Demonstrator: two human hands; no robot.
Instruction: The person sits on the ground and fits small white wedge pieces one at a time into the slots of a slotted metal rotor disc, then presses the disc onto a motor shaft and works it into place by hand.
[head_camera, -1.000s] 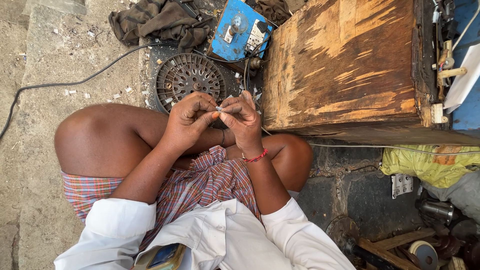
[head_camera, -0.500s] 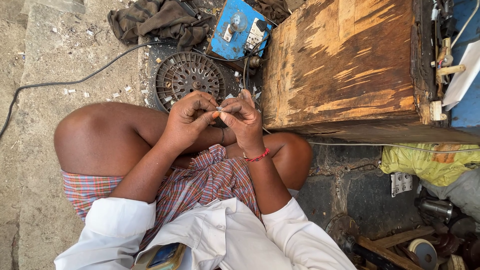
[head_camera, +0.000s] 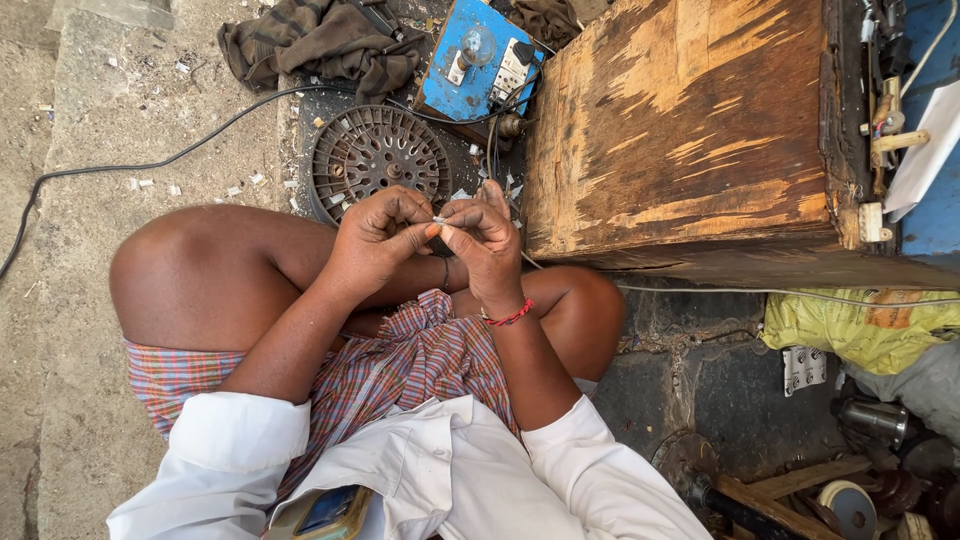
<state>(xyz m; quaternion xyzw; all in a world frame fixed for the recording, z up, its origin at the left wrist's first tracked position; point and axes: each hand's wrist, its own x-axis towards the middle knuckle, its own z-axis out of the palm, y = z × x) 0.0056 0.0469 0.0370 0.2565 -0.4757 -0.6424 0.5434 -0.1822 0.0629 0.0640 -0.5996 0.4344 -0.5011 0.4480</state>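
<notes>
A small pale piece (head_camera: 438, 219), too small to identify, sits pinched between the fingertips of both hands, held above the person's bent knees. The left hand (head_camera: 378, 240) curls closed around it, thumb pressing in; the right hand (head_camera: 482, 243), wearing a red wrist thread (head_camera: 511, 317), meets it fingertip to fingertip. Just beyond the hands lies a round metal grille (head_camera: 378, 156), a blue switch box (head_camera: 480, 60) farther out, a wooden box (head_camera: 690, 130) to the right.

Yellow printed bag (head_camera: 860, 330) beside wooden box (head_camera: 690, 140)
</notes>
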